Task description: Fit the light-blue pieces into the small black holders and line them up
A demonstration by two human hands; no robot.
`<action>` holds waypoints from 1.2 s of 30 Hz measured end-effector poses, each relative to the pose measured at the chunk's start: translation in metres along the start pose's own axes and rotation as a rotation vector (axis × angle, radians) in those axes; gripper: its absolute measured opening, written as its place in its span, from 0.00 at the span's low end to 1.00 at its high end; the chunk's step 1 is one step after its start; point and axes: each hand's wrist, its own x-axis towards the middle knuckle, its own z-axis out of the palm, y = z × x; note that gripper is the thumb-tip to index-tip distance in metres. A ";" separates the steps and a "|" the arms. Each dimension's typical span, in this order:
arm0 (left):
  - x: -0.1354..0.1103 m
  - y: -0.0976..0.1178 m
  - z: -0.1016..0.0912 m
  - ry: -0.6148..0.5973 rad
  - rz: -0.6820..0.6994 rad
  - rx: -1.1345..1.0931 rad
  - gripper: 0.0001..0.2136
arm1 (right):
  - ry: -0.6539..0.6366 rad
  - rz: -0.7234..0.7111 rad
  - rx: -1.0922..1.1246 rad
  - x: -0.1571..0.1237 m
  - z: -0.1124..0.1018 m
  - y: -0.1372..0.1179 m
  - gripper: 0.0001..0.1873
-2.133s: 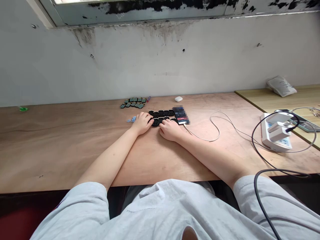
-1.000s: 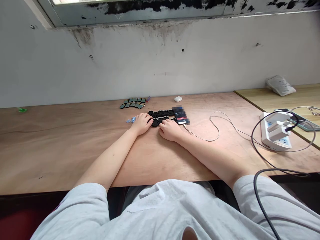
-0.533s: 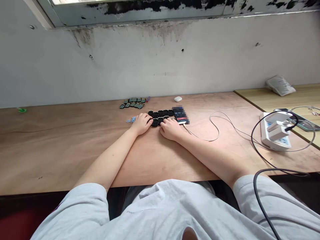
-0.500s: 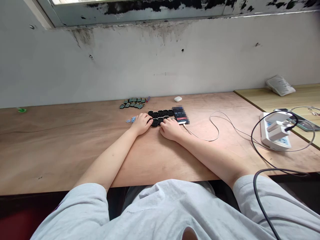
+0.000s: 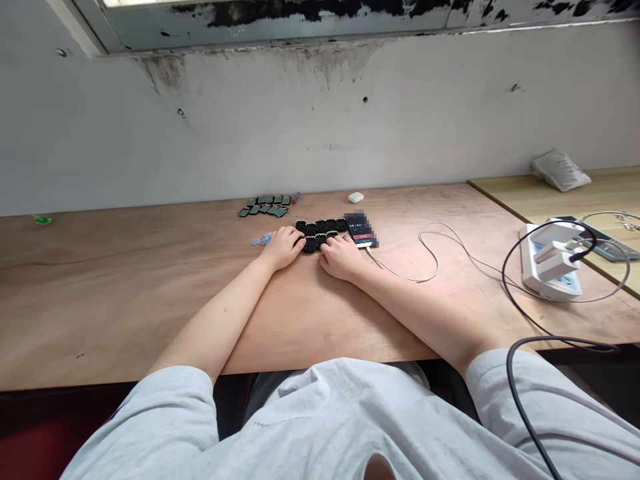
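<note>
Wooden table (image 5: 125,293): left hand (image 5: 283,248) at left end of black parts (image 5: 321,227), right hand (image 5: 341,257) at near row (image 5: 310,245). Grip, both hands: cannot tell. Advisable: light pressure, rows aligned.

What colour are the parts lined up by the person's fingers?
The parts are black, as the head view shows.

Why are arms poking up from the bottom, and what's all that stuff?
Those arms belong to a person; the camera, worn on the head, looks forward and down. The left hand is at the left end of two rows of black pieces; the right hand is at the nearer row. I can't tell whether either grips anything. The table also has a phone, flat green squares, a small white case near the wall, and a power strip.
</note>
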 end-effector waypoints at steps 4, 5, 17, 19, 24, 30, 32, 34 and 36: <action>0.000 0.000 0.000 0.002 0.002 -0.004 0.17 | -0.010 0.012 0.000 0.000 -0.001 0.000 0.16; 0.000 0.000 0.000 0.002 0.002 -0.005 0.17 | -0.012 0.013 0.000 0.000 -0.001 -0.001 0.16; 0.000 0.000 0.000 -0.010 0.000 0.013 0.18 | -0.022 0.017 -0.003 0.000 -0.001 -0.001 0.16; 0.000 0.000 0.000 -0.011 -0.001 0.011 0.19 | -0.025 0.020 -0.001 0.000 -0.001 -0.001 0.16; 0.000 0.001 -0.001 -0.016 -0.009 0.009 0.18 | -0.032 0.027 0.001 0.000 -0.001 -0.001 0.17; 0.000 0.000 -0.001 -0.011 -0.006 0.004 0.18 | 0.011 0.032 0.019 0.000 -0.001 -0.001 0.16; 0.000 0.000 -0.001 -0.005 -0.003 -0.004 0.18 | 0.030 0.046 0.039 0.000 -0.001 -0.002 0.17; 0.001 0.001 -0.001 0.002 -0.002 -0.016 0.18 | 0.037 0.061 0.065 0.001 0.000 -0.002 0.17; 0.000 0.001 -0.002 0.013 0.000 -0.026 0.18 | 0.045 0.083 0.088 0.001 -0.001 -0.002 0.16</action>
